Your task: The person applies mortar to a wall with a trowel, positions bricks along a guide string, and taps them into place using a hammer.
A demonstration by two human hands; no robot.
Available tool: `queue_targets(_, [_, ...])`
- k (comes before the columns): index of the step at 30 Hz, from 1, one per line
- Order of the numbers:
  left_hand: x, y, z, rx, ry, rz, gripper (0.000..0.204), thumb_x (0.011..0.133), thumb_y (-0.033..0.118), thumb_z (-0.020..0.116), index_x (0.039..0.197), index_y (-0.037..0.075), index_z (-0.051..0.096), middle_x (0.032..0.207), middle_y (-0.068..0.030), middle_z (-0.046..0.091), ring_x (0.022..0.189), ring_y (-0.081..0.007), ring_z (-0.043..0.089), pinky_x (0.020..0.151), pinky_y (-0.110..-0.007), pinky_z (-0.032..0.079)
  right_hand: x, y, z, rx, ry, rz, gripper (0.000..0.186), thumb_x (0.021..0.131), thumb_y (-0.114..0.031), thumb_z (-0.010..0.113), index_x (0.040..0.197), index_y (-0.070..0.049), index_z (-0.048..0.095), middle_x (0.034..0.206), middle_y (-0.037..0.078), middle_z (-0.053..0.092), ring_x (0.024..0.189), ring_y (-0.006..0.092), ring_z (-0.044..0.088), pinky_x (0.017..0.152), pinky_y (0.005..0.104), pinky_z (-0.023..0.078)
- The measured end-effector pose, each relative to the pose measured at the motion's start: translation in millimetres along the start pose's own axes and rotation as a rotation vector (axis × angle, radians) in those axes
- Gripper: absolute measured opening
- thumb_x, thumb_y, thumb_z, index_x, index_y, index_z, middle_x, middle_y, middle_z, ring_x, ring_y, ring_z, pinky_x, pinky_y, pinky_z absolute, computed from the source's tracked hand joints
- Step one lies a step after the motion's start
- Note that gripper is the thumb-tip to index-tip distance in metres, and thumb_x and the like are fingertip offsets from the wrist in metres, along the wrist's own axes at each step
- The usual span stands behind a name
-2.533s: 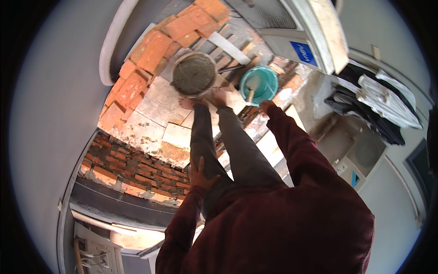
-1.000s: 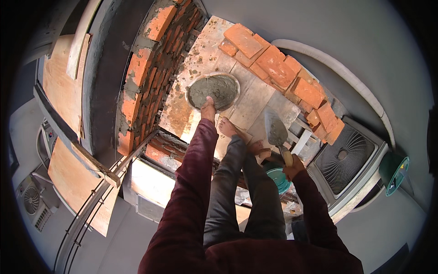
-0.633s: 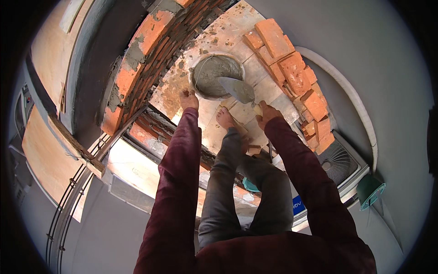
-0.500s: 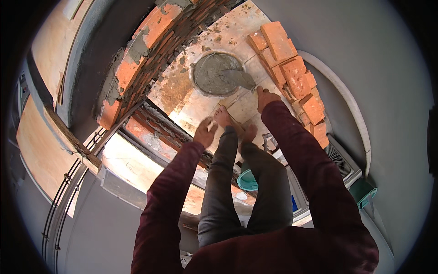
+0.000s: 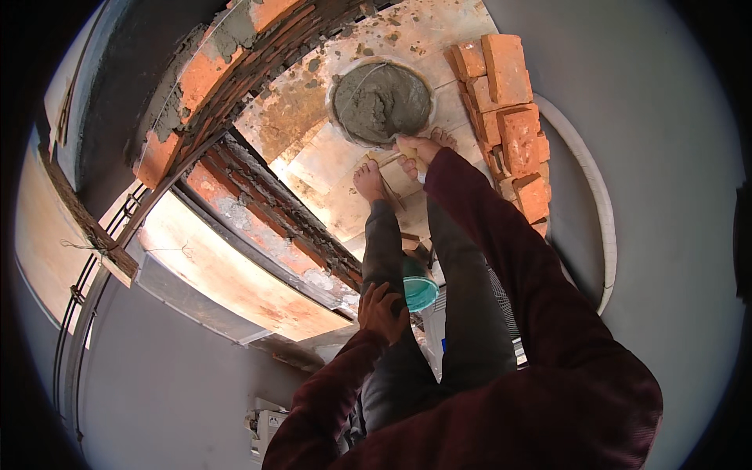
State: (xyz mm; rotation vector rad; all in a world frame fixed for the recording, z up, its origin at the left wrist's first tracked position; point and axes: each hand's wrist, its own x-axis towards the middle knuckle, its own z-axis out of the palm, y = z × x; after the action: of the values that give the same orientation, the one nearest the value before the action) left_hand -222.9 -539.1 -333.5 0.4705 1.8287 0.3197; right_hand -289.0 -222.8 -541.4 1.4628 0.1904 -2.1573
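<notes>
**Reaching down to the pan of wet cement**

Bending low, the right hand is closed around a small wooden handle, right at the near rim of the round pan of grey cement. The pan sits on the platform, just beside the stacked bricks along its right edge. The left hand rests flat on the knee, fingers spread, holding nothing. A teal cup shows just beside it.

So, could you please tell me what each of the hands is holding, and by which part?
The right hand grips a tool's handle beside the mortar pan; the left hand holds nothing, resting on the thigh.
</notes>
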Motion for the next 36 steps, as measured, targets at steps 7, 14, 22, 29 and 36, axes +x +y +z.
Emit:
queue_targets(7, [6.7,18.6,17.6,-0.039,-0.031,-0.140,0.043,0.078,0.034,0.074,0.115,0.011,0.070,0.145,-0.0173,0.049,0.142,-0.0404,0.034,0.118,-0.048,0.028,-99.7,15.2,14.9,-0.530,0.068,-0.035,0.039,0.104,-0.043,0.045,0.125,-0.009,0.048,0.084,0.008,0.054,0.058,0.0158,0.054,0.049,0.0344,0.045])
queue_targets(14, [18.8,39.9,14.5,-0.033,0.050,-0.071,0.042,0.077,0.035,0.076,0.112,0.014,0.070,0.145,-0.0154,0.049,0.142,-0.0391,0.033,0.116,-0.053,0.027,-26.7,-0.8,-46.5,-1.885,0.724,-0.559,0.047,0.097,-0.035,0.051,0.132,-0.005,0.047,0.130,0.030,0.057,0.122,0.0444,0.054,0.103,0.0541,0.040])
queue_targets(22, [-18.5,49.4,-37.1,0.051,0.142,-0.141,0.053,0.073,0.040,0.080,0.116,0.012,0.067,0.149,-0.0250,0.036,0.141,-0.0458,0.028,0.116,-0.054,0.028,-106.4,-18.4,-18.8,-1.852,0.469,-0.184,0.049,0.095,-0.032,0.052,0.133,-0.002,0.046,0.133,0.026,0.056,0.116,0.0459,0.059,0.104,0.0512,0.043])
queue_targets(29, [25.8,22.0,-38.3,0.264,-0.001,-0.231,0.051,0.074,0.042,0.077,0.117,0.016,0.068,0.148,-0.0122,0.043,0.144,-0.0391,0.028,0.117,-0.053,0.028,-37.5,-6.6,-15.7,-1.729,0.657,-0.317,0.053,0.092,-0.028,0.060,0.135,-0.001,0.049,0.134,0.024,0.056,0.117,0.0402,0.059,0.101,0.0443,0.046])
queue_targets(36, [40.2,-6.1,-50.1,0.357,-0.092,-0.188,0.048,0.078,0.045,0.071,0.115,0.015,0.069,0.149,-0.0118,0.044,0.145,-0.0367,0.028,0.118,-0.055,0.019,39.0,31.5,-12.2,-0.990,0.470,-0.542,0.064,0.088,-0.035,0.070,0.137,0.001,0.053,0.137,0.023,0.055,0.128,0.0329,0.053,0.106,0.0357,0.043])
